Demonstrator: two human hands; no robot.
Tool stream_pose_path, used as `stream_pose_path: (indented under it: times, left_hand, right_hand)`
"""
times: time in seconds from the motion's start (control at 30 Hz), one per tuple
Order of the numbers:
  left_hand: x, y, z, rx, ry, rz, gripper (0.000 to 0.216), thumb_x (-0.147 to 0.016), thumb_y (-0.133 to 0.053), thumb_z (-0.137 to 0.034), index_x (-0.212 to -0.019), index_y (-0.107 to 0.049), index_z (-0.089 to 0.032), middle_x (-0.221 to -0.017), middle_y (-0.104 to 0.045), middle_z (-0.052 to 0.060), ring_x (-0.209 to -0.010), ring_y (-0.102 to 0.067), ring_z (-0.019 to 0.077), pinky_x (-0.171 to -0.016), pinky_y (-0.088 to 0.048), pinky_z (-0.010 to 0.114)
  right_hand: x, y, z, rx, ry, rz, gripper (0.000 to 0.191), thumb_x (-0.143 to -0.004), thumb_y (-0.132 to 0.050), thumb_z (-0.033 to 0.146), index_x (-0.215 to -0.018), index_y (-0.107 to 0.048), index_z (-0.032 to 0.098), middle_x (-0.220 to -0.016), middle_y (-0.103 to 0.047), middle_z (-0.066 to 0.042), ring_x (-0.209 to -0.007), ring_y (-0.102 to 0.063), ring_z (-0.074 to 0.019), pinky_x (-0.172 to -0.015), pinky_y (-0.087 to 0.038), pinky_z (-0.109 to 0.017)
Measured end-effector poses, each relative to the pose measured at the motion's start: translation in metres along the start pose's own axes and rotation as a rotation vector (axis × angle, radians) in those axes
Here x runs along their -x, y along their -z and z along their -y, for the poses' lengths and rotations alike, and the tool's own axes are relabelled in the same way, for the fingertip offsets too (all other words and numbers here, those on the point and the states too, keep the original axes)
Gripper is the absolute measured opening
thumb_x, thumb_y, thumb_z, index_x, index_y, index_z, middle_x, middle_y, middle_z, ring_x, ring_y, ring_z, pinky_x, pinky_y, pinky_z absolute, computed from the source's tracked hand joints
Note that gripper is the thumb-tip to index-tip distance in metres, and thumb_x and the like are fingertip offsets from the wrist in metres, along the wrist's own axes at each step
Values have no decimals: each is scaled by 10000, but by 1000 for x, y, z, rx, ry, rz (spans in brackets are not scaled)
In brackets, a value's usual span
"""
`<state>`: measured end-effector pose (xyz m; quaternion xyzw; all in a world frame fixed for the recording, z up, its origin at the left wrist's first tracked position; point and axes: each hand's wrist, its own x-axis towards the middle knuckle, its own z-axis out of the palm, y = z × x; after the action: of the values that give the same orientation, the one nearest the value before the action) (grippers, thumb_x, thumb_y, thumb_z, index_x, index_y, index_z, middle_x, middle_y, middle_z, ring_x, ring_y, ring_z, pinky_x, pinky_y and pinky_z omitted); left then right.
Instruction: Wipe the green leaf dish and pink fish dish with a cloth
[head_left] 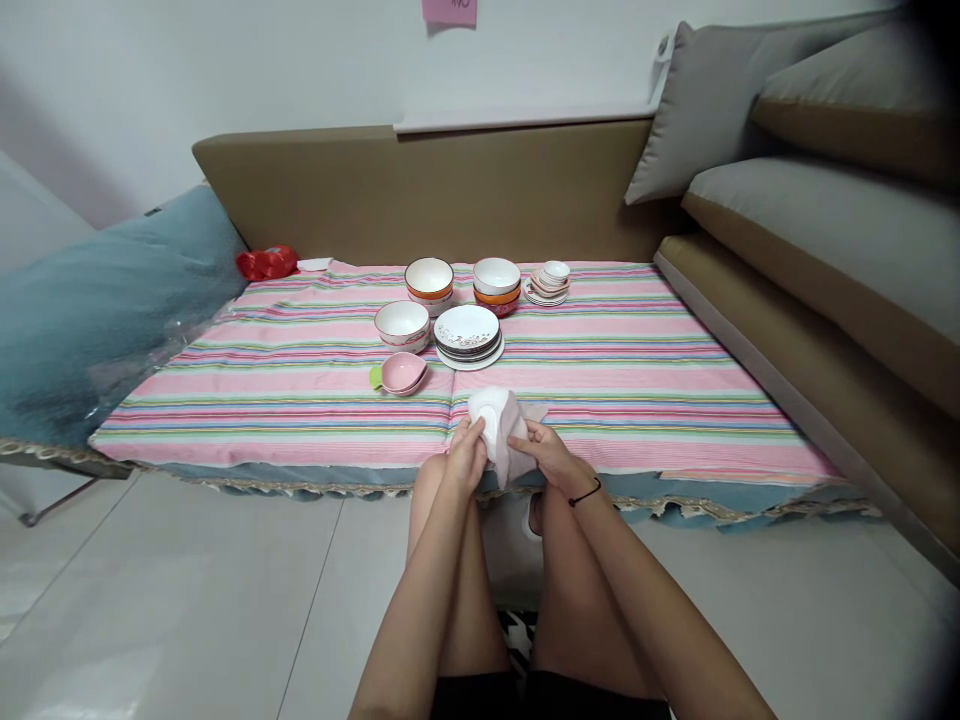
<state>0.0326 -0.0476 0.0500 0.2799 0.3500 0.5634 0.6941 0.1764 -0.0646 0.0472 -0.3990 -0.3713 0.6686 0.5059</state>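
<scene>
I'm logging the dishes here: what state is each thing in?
Left hand: gripping the cloth.
Right hand: gripping the cloth.
Cloth: wrapped around a white dish.
Plates: stacked.
Bowls: stacked, upright.
Pink dish: upright, empty.

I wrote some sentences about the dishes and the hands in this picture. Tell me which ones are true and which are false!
1. Both hands hold a small white dish wrapped in a pale pink cloth. True; the left hand and right hand grip it together.
2. The stack of round white plates sits on the pink striped cloth-covered surface. True.
3. The pink heart-shaped dish lies on the floor. False; it rests on the striped cloth, near the plates.
4. The right wrist wears a black band. True.
5. The red crumpled bag sits between the bowls. False; it lies far left, by the blue cushion.
</scene>
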Motion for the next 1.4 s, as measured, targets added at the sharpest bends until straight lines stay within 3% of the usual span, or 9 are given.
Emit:
stream_pose_path:
  times: [0.17,0.47,0.67,0.83,1.0,1.13,1.27,1.4]
  left_hand:
    - [-2,0,-1,37,-32,2,431,-646,-726,-371,-979,-516,-194,-1028,-648,42,-1023,-596,169,-905,-435,291]
    - [10,-5,3,-191,122,119,554,-616,-761,-285,-1092,-484,-219,-1008,-610,21,-830,-587,115,-743,-452,229]
    - [10,-9,5,-35,121,58,524,-606,-776,-229,-1055,-506,-213,-903,-625,-2,-731,-585,102,-716,-456,234]
    - [-3,0,8,209,52,-37,340,-641,-749,-202,-920,-557,-165,-895,-659,19,-801,-615,116,-838,-449,256]
    - [-8,2,4,308,41,11,256,-676,-721,-182,-901,-602,-160,-952,-682,32,-858,-629,130,-853,-455,255]
    - [-2,-3,-1,296,40,19,215,-715,-700,-236,-905,-625,-168,-933,-694,35,-844,-641,150,-800,-488,270]
    - [3,-3,-1,216,122,55,388,-734,-694,-310,-1073,-615,-141,-1079,-674,108,-1024,-618,248,-875,-499,381]
    - [2,1,1,156,207,-1,473,-760,-666,-401,-1163,-587,-166,-1120,-661,110,-1062,-601,278,-860,-511,438]
  right_hand:
    - [-1,-2,0,5,-23,48,510,-524,-833,293,-1002,-679,205,-985,-691,-21,-795,-616,-150,-728,-486,-263]
    - [-3,-1,9,-95,23,-137,397,-560,-811,341,-901,-670,196,-906,-692,-31,-738,-605,-158,-679,-473,-267]
    - [-3,-1,7,-39,12,-101,460,-578,-801,360,-983,-661,195,-958,-693,-42,-775,-617,-170,-691,-472,-271]
    - [-5,-3,2,-2,-6,26,507,-544,-826,267,-1022,-664,222,-1017,-686,-18,-862,-620,-176,-770,-477,-283]
    - [-5,-1,0,-8,13,37,495,-562,-821,232,-1031,-666,219,-1014,-689,-10,-836,-623,-161,-746,-489,-266]
    - [-6,4,4,-132,68,-60,422,-608,-797,278,-1005,-672,212,-1000,-699,-15,-822,-630,-157,-723,-502,-255]
    - [-10,10,8,-294,139,-231,353,-633,-779,319,-960,-678,232,-983,-711,3,-844,-640,-149,-773,-510,-256]
    - [-12,12,9,-334,171,-295,342,-617,-787,300,-937,-684,234,-954,-717,18,-826,-642,-134,-780,-505,-240]
